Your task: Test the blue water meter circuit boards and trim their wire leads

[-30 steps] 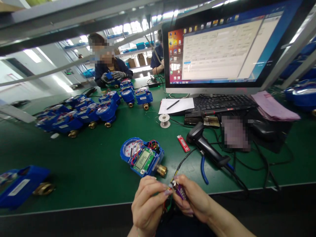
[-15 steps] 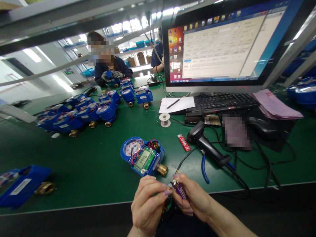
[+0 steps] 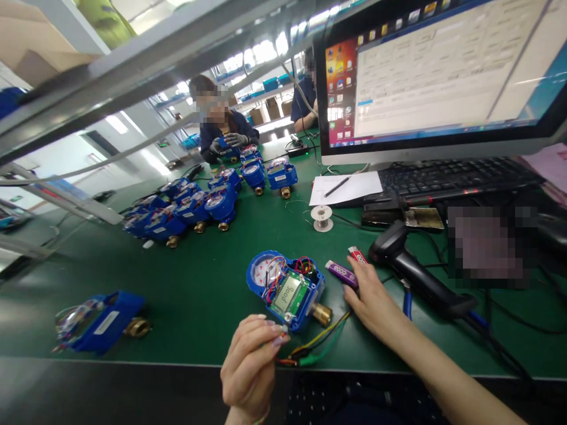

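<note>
Green matting covers the surface [image 3: 186, 295] of a shared assembly line. Right hand [image 3: 376, 304] has left the left hand and now lies flat, fingers spread and empty, tips touching the purple lighter [image 3: 341, 273] just right of the open blue meter [image 3: 287, 289]; half a second ago that lighter was pinched in this hand over the wire ends. Left hand [image 3: 250, 369] stays below the meter, fingertips pressed together on the wire ends [image 3: 277, 342], red, yellow and green leads [image 3: 319, 345] trailing right. Heating step looks finished, lighter set down. Red lighter [image 3: 357, 255] sits beside the purple one, barcode scanner [image 3: 416, 274] further right. Behind the meter, a co-worker's gloved hands [image 3: 230, 141] hold another meter.
</note>
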Available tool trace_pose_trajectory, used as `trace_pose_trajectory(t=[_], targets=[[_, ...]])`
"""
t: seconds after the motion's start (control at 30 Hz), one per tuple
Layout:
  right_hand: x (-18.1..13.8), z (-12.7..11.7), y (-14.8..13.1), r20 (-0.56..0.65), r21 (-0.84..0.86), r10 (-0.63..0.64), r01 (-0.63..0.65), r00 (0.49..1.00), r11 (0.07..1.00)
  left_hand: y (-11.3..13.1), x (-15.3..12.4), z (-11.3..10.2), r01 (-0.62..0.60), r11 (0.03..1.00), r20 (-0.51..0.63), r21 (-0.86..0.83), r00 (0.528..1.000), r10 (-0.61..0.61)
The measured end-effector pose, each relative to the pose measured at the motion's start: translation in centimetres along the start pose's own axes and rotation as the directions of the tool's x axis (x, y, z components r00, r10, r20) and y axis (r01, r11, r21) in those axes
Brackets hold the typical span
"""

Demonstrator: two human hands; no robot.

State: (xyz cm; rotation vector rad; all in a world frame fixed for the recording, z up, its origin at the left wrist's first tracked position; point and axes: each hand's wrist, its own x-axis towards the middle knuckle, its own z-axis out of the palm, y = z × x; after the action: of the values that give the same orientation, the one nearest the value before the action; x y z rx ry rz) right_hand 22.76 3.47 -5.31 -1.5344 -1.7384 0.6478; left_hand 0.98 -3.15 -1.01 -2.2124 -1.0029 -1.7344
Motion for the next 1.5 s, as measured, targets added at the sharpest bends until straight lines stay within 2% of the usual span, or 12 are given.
trace_pose_trajectory(t=[0.1, 0.17, 0.27, 0.37, 0.53, 1.07, 1.3, 1.5], targets=[[-0.5, 0.3, 0.0, -0.164, -0.192, -0.161, 0.129, 0.973, 0.973, -1.3, 0.9, -0.9, -0.005, 1.000, 0.012, -0.008, 1.000, 0.005], [-1.3, 0.1, -0.1, -0.223, -0.280, -0.269, 0.203, 0.937, 0.939, -2.0, 1.4, -1.3, 0.003, 0.999, 0.049, -0.034, 0.999, -0.002], [-2.7, -0.2, 0.1, -0.218, -0.319, -0.389, 0.311, 0.895, 0.895, -2.6, 1.8, -1.4, 0.025, 0.996, 0.118, -0.083, 0.993, -0.015], [-3.7, -0.1, 0.6, -0.187, -0.315, -0.449, 0.380, 0.874, 0.870, -2.9, 2.0, -1.4, 0.045, 0.991, 0.172, -0.124, 0.985, -0.023], [-4.2, 0.1, 1.1, -0.167, -0.313, -0.459, 0.394, 0.873, 0.864, -3.1, 2.0, -1.5, 0.074, 0.990, 0.219, -0.123, 0.975, -0.046], [-4.0, 0.4, 0.9, -0.167, -0.302, -0.471, 0.410, 0.866, 0.861, -3.8, 1.7, -1.5, 0.116, 0.984, 0.222, -0.133, 0.972, -0.084], [-4.0, 0.2, 0.9, -0.160, -0.305, -0.477, 0.417, 0.864, 0.856, -3.8, 2.0, -1.6, 0.108, 0.985, 0.322, -0.132, 0.945, -0.061], [-4.2, 0.3, 0.6, -0.168, -0.297, -0.485, 0.425, 0.858, 0.855, -4.4, 2.1, -1.1, 0.125, 0.983, 0.279, -0.133, 0.957, -0.084]])
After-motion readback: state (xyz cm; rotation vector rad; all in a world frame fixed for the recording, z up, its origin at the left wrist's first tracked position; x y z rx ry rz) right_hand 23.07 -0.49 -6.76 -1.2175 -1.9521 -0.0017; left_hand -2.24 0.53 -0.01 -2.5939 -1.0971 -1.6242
